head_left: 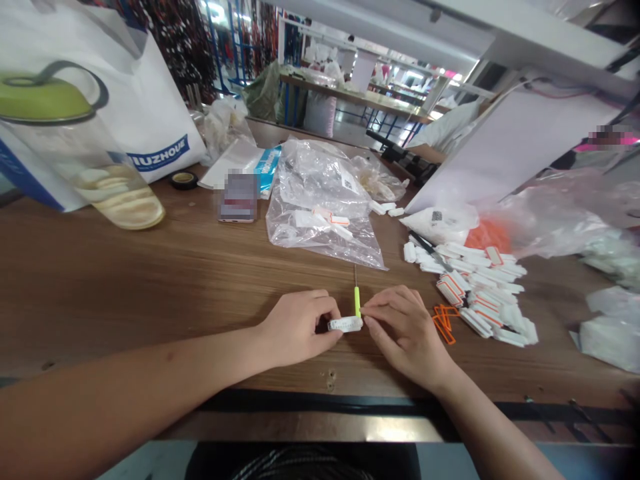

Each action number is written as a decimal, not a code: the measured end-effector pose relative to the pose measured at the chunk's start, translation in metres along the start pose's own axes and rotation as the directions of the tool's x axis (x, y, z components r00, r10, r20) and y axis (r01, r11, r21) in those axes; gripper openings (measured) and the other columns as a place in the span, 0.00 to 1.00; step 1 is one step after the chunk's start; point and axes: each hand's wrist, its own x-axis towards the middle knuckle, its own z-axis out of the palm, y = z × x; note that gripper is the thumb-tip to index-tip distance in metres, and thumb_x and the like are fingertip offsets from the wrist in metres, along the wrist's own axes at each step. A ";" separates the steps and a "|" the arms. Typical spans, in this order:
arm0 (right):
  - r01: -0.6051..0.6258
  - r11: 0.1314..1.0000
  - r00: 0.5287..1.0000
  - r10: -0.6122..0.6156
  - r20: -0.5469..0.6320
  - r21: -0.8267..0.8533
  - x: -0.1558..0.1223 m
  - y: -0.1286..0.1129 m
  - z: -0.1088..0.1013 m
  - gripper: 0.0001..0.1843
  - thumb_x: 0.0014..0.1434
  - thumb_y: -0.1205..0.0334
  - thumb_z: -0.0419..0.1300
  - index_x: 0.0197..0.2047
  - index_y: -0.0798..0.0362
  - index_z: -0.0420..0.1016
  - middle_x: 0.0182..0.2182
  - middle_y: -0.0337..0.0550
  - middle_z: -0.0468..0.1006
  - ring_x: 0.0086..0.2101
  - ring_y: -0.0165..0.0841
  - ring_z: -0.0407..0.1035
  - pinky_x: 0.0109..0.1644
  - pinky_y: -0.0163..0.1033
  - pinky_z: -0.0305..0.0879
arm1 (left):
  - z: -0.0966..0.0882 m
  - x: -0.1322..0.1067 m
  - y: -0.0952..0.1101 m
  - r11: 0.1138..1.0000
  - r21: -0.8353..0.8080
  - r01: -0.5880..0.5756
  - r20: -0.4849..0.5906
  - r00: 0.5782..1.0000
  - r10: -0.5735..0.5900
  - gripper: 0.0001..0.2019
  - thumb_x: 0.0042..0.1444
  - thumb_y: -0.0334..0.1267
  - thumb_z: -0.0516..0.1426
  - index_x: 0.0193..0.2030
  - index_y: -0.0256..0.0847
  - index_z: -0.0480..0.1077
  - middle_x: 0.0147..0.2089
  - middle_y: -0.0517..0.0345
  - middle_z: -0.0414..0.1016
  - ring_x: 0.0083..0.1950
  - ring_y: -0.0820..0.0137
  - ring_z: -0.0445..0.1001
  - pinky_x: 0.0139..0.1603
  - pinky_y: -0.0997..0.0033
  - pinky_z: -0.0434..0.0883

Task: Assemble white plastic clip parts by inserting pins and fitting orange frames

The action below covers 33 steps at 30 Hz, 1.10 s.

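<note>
My left hand (299, 327) and my right hand (400, 328) meet near the front edge of a wooden table (150, 280). Both pinch a small white plastic piece (345, 325) between their fingertips, the left from its left end, the right from its right end. A thin tool with a yellow-green handle (357, 300) lies on the table just behind the piece. To the right lies a heap of white plastic pieces (475, 287), some with orange rims, and loose orange frames (444, 320).
Clear plastic bags (320, 200) with more parts lie in the middle. A jar with a green lid (75, 147) and a white carrier bag (150, 100) stand at the left, with a phone (239, 200) and a tape roll (183, 179) between. More bags (575, 213) pile at the right.
</note>
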 end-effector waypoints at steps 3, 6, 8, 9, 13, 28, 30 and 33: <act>0.035 0.999 0.999 -0.036 -0.025 -0.026 0.000 -0.001 -0.002 0.07 0.59 0.68 0.62 0.38 0.49 0.80 0.37 0.42 0.77 0.41 0.37 0.68 0.47 0.48 0.58 | 0.000 0.000 0.000 1.000 0.005 -0.003 -0.005 1.000 0.003 0.03 0.55 0.37 0.61 0.36 0.42 0.73 0.30 0.64 0.68 0.29 0.73 0.66 0.32 0.71 0.63; 0.072 0.996 0.997 -0.072 -0.011 -0.057 0.002 -0.005 -0.001 0.06 0.58 0.68 0.62 0.35 0.49 0.80 0.36 0.42 0.77 0.39 0.37 0.68 0.47 0.48 0.58 | 0.000 0.000 0.000 1.000 0.009 0.001 0.000 1.000 -0.001 0.03 0.55 0.38 0.60 0.36 0.42 0.73 0.30 0.63 0.68 0.30 0.73 0.66 0.33 0.71 0.63; 0.090 0.992 0.996 -0.091 -0.012 -0.085 0.003 -0.009 0.001 0.06 0.57 0.68 0.62 0.34 0.50 0.80 0.35 0.42 0.77 0.39 0.37 0.68 0.46 0.48 0.58 | 0.000 0.000 0.001 1.000 0.002 0.005 0.003 1.000 -0.005 0.03 0.56 0.38 0.60 0.36 0.42 0.73 0.30 0.63 0.68 0.30 0.73 0.67 0.33 0.71 0.63; 0.100 0.990 0.995 -0.101 -0.011 -0.099 0.003 -0.012 0.002 0.06 0.57 0.68 0.62 0.34 0.51 0.80 0.34 0.42 0.77 0.38 0.37 0.68 0.46 0.48 0.58 | 0.000 0.000 0.001 1.000 -0.003 0.006 0.004 1.000 -0.006 0.03 0.56 0.37 0.60 0.36 0.42 0.73 0.30 0.63 0.68 0.30 0.73 0.67 0.33 0.71 0.63; 0.104 0.992 0.994 -0.102 0.027 -0.073 0.003 -0.011 0.003 0.07 0.58 0.67 0.60 0.32 0.52 0.80 0.33 0.42 0.78 0.39 0.37 0.69 0.46 0.47 0.59 | 0.000 -0.001 0.001 1.000 0.000 0.029 0.024 0.999 -0.029 0.03 0.56 0.38 0.60 0.36 0.42 0.73 0.30 0.63 0.68 0.29 0.73 0.67 0.32 0.71 0.63; -0.644 0.745 0.755 0.655 0.009 -0.173 -0.017 0.089 -0.033 0.12 0.54 0.54 0.61 0.30 0.51 0.83 0.30 0.43 0.82 0.32 0.39 0.75 0.37 0.40 0.66 | 0.001 -0.002 -0.004 0.999 0.031 0.019 0.033 0.999 -0.020 0.03 0.56 0.38 0.59 0.36 0.43 0.72 0.32 0.62 0.70 0.30 0.73 0.67 0.32 0.70 0.63; -0.628 0.757 0.767 0.641 0.020 -0.181 -0.016 0.088 -0.030 0.11 0.53 0.55 0.62 0.30 0.51 0.83 0.30 0.43 0.82 0.32 0.39 0.75 0.37 0.40 0.66 | 0.001 -0.003 -0.004 0.999 0.030 0.012 0.032 0.999 -0.013 0.03 0.56 0.38 0.59 0.36 0.43 0.72 0.32 0.62 0.70 0.29 0.73 0.67 0.32 0.71 0.63; -0.584 0.792 0.798 0.600 0.052 -0.175 -0.016 0.090 -0.028 0.09 0.53 0.59 0.60 0.31 0.51 0.83 0.33 0.43 0.83 0.34 0.37 0.75 0.40 0.39 0.67 | 0.001 -0.003 -0.005 1.000 0.029 0.005 0.028 1.000 -0.005 0.03 0.56 0.38 0.59 0.36 0.43 0.72 0.32 0.62 0.70 0.29 0.74 0.67 0.31 0.72 0.63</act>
